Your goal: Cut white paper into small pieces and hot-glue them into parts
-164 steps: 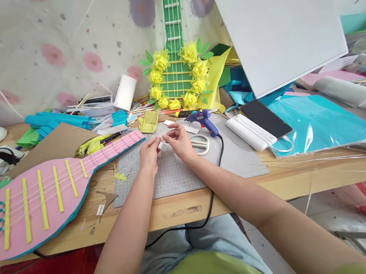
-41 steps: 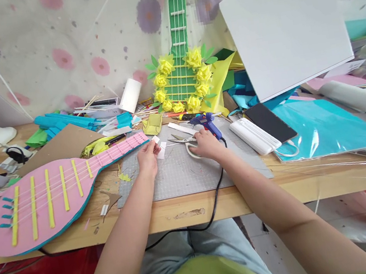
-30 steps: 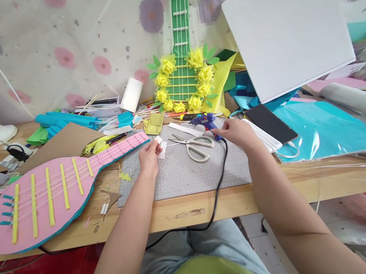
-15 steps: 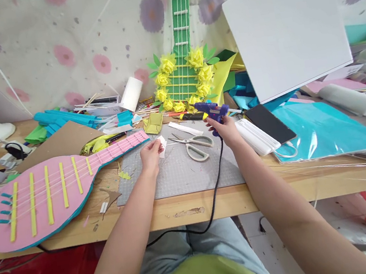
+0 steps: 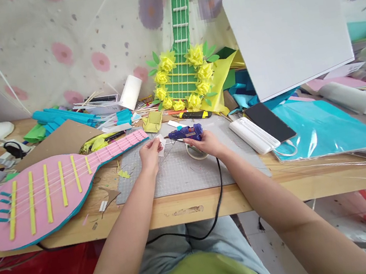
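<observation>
Gripping the blue glue gun (image 5: 187, 132) at its handle end in the right hand (image 5: 208, 143), fingers closing around it. Keeping it above the grey cutting mat (image 5: 176, 178), partly covering the pale scissors (image 5: 197, 153). Pointing the nozzle toward the left hand (image 5: 149, 155), near the small white paper piece (image 5: 162, 145); not showing clearly whether touching. Pinching that paper between the closed fingertips of the left hand, above the mat.

Judging the gun stiff, fairly light and best taken by the handle, away from a possibly hot tip. Allowing for slight drag from the black cord (image 5: 220, 173), running over the front edge of the counter (image 5: 166, 207). Judging the paper very light, thin, bendable and easily creased; favouring a soft pinch at one edge, clear of the nozzle.

Noting the pink paper guitar (image 5: 52, 177) lying to the left, the yellow-and-black cutter (image 5: 196, 114) beyond the gun, and the white device (image 5: 254, 134) lying to the right.
</observation>
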Available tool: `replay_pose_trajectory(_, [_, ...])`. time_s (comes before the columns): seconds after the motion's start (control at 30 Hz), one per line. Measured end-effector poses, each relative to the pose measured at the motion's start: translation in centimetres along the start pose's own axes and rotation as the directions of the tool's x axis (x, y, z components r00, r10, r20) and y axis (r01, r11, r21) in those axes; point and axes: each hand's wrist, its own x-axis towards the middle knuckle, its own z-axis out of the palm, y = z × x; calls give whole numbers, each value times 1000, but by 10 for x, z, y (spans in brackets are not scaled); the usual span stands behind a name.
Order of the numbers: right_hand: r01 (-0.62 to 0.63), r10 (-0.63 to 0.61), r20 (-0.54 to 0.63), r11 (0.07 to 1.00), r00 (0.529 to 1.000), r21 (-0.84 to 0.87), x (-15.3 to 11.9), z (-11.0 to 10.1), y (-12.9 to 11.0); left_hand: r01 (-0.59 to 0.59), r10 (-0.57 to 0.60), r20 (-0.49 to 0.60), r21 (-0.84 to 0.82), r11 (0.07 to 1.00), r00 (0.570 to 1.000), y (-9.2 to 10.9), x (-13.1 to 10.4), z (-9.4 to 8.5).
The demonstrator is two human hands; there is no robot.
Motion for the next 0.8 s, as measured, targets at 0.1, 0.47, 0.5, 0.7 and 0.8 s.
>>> replay_pose_trajectory(0.1, [18,-18,-17,999,1000,-41,0,0,1,-3,3,-1,4,1000,1000,-1,1,-1])
replay_pose_trajectory(0.47, [5,-6,-1,995,1000,-104,1,1,0,-10,9,16,19,1000,1000,-2,2,-2])
replay_pose_trajectory(0.5, [8,-8,-3,995,1000,-103,1,1,1,-9,9,14,19,1000,1000,-2,1,-1])
replay_pose_trajectory(0.7, [21,-23,-19,996,1000,-85,2,2,3,1,-1,14,14,1000,1000,-1,1,0])
replay_pose_trajectory(0.8, [18,-20,-24,996,1000,-92,3,2,3,1,-2,25,22,1000,1000,-1,0,-1])
